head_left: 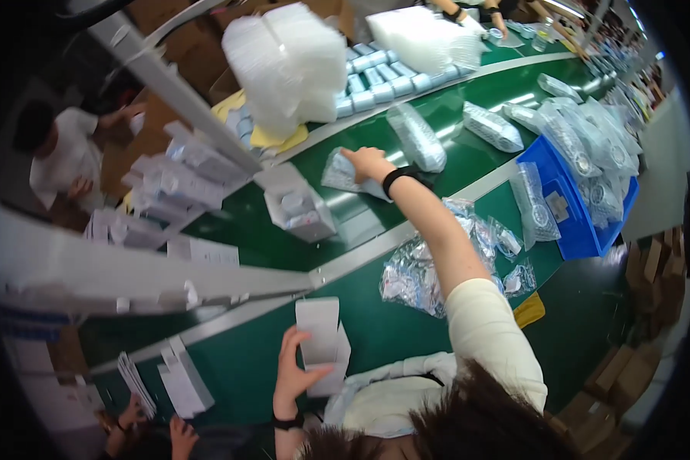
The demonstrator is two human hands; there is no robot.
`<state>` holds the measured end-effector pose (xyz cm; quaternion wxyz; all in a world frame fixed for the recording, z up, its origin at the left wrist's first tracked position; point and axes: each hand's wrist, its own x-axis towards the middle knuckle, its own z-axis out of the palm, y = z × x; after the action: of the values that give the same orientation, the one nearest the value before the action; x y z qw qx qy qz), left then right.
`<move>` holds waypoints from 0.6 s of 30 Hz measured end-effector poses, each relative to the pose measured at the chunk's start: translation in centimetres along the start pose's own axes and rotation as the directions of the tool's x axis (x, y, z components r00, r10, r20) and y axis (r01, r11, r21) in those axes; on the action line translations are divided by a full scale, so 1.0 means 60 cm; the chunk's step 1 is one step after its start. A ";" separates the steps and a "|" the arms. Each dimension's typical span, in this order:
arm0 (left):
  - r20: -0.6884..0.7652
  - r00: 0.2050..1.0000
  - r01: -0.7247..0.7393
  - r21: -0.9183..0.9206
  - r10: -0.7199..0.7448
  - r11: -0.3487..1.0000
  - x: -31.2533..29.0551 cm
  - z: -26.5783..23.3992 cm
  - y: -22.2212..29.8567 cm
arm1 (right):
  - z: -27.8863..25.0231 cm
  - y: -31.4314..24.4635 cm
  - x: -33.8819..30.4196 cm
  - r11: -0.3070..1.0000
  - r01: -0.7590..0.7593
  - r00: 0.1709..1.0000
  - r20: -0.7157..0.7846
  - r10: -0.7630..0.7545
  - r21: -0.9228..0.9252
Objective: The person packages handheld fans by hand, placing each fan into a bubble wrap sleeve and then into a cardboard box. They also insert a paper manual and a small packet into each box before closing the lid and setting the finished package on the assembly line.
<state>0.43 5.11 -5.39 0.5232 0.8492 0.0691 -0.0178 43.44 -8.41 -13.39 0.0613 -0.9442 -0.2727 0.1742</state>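
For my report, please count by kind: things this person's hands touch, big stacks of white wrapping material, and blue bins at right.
White box, left hand: 1
Bubble-wrapped pack, right hand: 1
Wrapping stacks: 2
Blue bin: 1
Total: 5

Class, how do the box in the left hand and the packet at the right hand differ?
Look: the box is white and flat-sided; the packet is shiny and crinkled.
Place: the box is near the body, in the left hand; the packet is farther off, at the right hand.
Shared: a hand is on each.
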 end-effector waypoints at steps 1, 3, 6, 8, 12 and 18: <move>-0.040 0.999 -0.020 -0.009 0.019 1.000 0.012 0.005 0.008 | 0.007 0.006 -0.013 0.998 0.028 0.999 -0.037 -0.026 0.049; -0.121 0.992 -0.044 -0.039 0.039 0.998 0.036 0.019 0.023 | 0.002 0.015 -0.068 0.983 0.077 0.993 -0.102 -0.060 0.166; -0.226 0.971 -0.081 -0.008 0.077 0.997 0.066 0.051 0.025 | -0.037 0.049 -0.154 0.813 0.341 0.877 -0.471 -0.094 0.472; -0.292 0.951 -0.096 0.048 0.106 0.994 0.070 0.066 0.032 | -0.103 0.014 -0.261 0.314 0.471 0.874 -0.485 -0.036 0.825; -0.356 0.922 -0.145 0.051 0.154 0.988 0.086 0.094 0.041 | -0.147 -0.083 -0.432 -0.238 0.582 0.813 -0.563 0.147 0.778; -0.516 0.840 -0.219 -0.036 0.170 0.975 0.090 0.145 0.049 | -0.007 -0.227 -0.462 0.479 0.626 0.445 -0.786 0.428 0.615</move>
<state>6.56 -3.44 -7.28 0.5246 0.8007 0.1190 0.2638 14.94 -11.77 -1.94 0.6739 -0.6856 -0.1348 -0.2400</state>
